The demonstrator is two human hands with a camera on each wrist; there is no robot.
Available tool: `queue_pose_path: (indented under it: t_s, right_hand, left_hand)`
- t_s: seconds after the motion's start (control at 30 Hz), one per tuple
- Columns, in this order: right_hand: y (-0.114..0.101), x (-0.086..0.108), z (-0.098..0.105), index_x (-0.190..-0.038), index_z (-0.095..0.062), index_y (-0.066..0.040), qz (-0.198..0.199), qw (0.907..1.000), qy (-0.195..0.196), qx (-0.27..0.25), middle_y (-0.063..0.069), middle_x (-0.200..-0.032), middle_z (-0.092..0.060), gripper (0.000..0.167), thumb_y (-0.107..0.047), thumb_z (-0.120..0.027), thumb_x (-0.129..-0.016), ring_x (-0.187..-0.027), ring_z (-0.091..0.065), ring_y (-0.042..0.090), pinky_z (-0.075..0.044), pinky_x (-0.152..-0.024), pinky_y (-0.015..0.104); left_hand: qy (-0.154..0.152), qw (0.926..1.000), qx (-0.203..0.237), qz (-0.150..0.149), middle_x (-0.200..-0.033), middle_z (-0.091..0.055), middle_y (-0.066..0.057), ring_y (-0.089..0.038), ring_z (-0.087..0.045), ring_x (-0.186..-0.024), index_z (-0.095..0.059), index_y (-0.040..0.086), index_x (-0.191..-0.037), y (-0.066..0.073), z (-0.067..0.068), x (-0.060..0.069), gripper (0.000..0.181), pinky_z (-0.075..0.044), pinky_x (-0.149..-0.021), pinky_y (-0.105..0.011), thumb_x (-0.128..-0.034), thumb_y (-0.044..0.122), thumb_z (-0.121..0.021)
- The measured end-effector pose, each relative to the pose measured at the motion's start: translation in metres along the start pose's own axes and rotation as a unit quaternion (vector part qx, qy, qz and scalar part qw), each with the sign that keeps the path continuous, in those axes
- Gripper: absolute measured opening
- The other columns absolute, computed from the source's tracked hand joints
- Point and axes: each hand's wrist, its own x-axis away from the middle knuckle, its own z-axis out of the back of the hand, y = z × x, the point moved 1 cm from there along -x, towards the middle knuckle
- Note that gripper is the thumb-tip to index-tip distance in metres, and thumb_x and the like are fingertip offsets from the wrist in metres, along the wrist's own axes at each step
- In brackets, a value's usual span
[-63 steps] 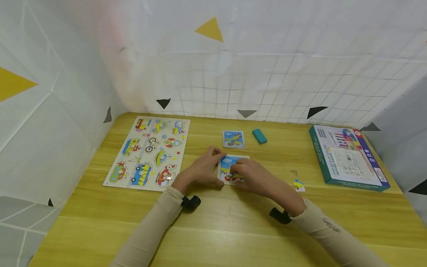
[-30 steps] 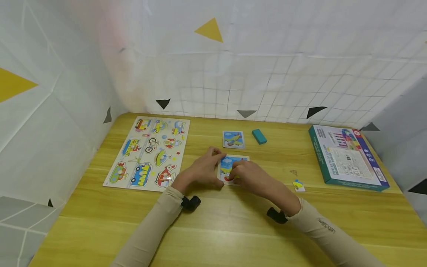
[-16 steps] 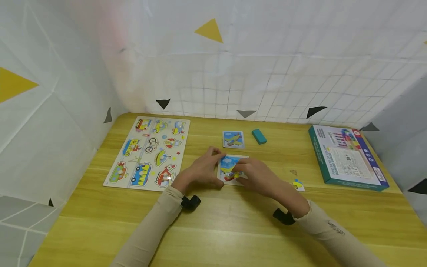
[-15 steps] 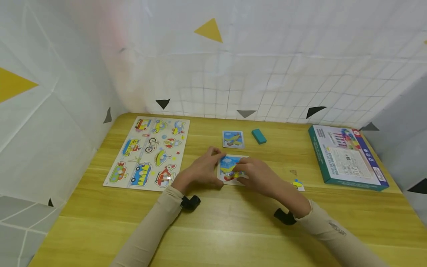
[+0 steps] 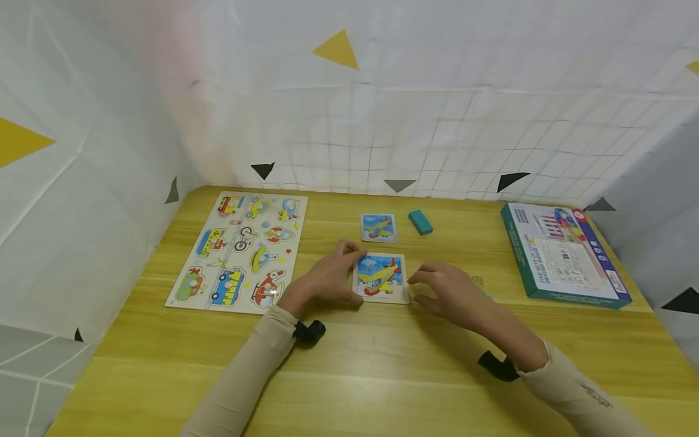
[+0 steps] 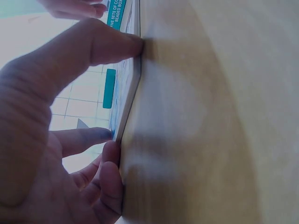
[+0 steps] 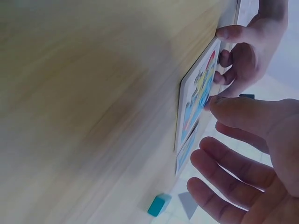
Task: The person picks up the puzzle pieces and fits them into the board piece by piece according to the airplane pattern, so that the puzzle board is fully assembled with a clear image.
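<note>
A small jigsaw puzzle (image 5: 380,278) in a pale tray shows a yellow airplane on blue sky, with a pale patch at its lower right. My left hand (image 5: 330,279) holds the tray by its left side, thumb at the near corner and index finger at the far one. The left wrist view shows the thumb (image 6: 117,49) pressed to the tray's edge. My right hand (image 5: 450,294) is just right of the tray, apart from it. Its fingers are loosely bent with nothing between them in the right wrist view. A loose puzzle piece (image 5: 488,296) is mostly hidden behind it.
Behind the tray lie an airplane picture card (image 5: 378,227) and a teal block (image 5: 420,222). A large vehicle peg puzzle board (image 5: 218,267) lies at the left. At the right is a flat box (image 5: 565,255) with teal sides. A white curtain (image 5: 464,121) stands behind the table.
My right hand has lifted off the puzzle and moved right, uncovering the airplane picture. Now it hides most of the loose piece. The left hand has kept its hold on the tray.
</note>
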Motion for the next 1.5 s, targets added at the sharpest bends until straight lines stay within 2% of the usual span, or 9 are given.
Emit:
queue_pose_path:
  t_s: [0.13,0.3,0.67,1.13,1.33,1.5]
  right_hand:
    - [0.004,0.009,0.005,-0.106,-0.075,-0.004,-0.015,0.9999,-0.002,0.003,0.007,-0.103,-0.067,0.031,-0.011,-0.086,-0.078,-0.092,-0.066,0.026,-0.055,-0.077,0.042]
    - [0.011,0.018,0.010,-0.108,-0.074,-0.002,-0.015,0.9998,0.005,0.010,0.009,-0.104,-0.067,0.035,-0.011,-0.086,-0.077,-0.093,-0.066,0.028,-0.055,-0.077,0.044]
    - [0.024,0.039,0.017,-0.112,-0.072,-0.001,-0.043,0.9988,-0.012,0.021,0.012,-0.108,-0.066,0.040,-0.010,-0.086,-0.075,-0.098,-0.065,0.032,-0.054,-0.080,0.048]
    - [0.049,0.067,0.022,-0.112,-0.071,-0.001,-0.070,0.9965,-0.042,0.020,0.014,-0.108,-0.066,0.040,-0.005,-0.084,-0.073,-0.096,-0.064,0.035,-0.053,-0.076,0.049]
    - [0.054,0.073,0.021,-0.108,-0.073,-0.004,-0.081,0.9955,-0.046,0.017,0.017,-0.111,-0.066,0.035,-0.006,-0.084,-0.075,-0.099,-0.064,0.038,-0.053,-0.079,0.052]
    - [0.060,0.076,0.018,-0.104,-0.074,-0.006,-0.089,0.9947,-0.047,0.022,0.014,-0.105,-0.066,0.034,-0.004,-0.082,-0.071,-0.093,-0.065,0.034,-0.053,-0.075,0.049]
  left_hand:
    - [0.002,1.0000,0.000,-0.003,-0.149,-0.029,-0.005,-0.021,-0.049,-0.114,-0.035,0.013,-0.156,-0.001,0.000,0.000,0.108,-0.044,-0.095,-0.035,-0.0646,0.033,-0.087]
    - [0.004,1.0000,-0.001,-0.006,-0.149,-0.029,-0.006,-0.021,-0.049,-0.116,-0.035,0.013,-0.156,-0.002,0.000,0.000,0.108,-0.043,-0.097,-0.035,-0.0646,0.034,-0.088]
    - [0.003,0.9999,-0.005,-0.010,-0.148,-0.029,-0.006,-0.020,-0.048,-0.117,-0.034,0.012,-0.157,-0.001,0.000,0.000,0.108,-0.043,-0.098,-0.035,-0.0653,0.034,-0.087]
    - [0.000,1.0000,0.002,-0.004,-0.149,-0.029,-0.005,-0.020,-0.048,-0.117,-0.034,0.013,-0.157,0.000,0.000,0.001,0.107,-0.043,-0.098,-0.036,-0.0651,0.033,-0.086]
    - [0.004,1.0000,0.002,-0.002,-0.149,-0.029,-0.003,-0.020,-0.047,-0.117,-0.034,0.014,-0.157,-0.001,-0.001,0.001,0.108,-0.043,-0.099,-0.036,-0.0644,0.033,-0.086]
    - [0.004,1.0000,0.002,-0.002,-0.149,-0.029,-0.002,-0.019,-0.047,-0.117,-0.035,0.015,-0.157,-0.001,-0.001,0.001,0.107,-0.043,-0.099,-0.035,-0.0646,0.033,-0.086]
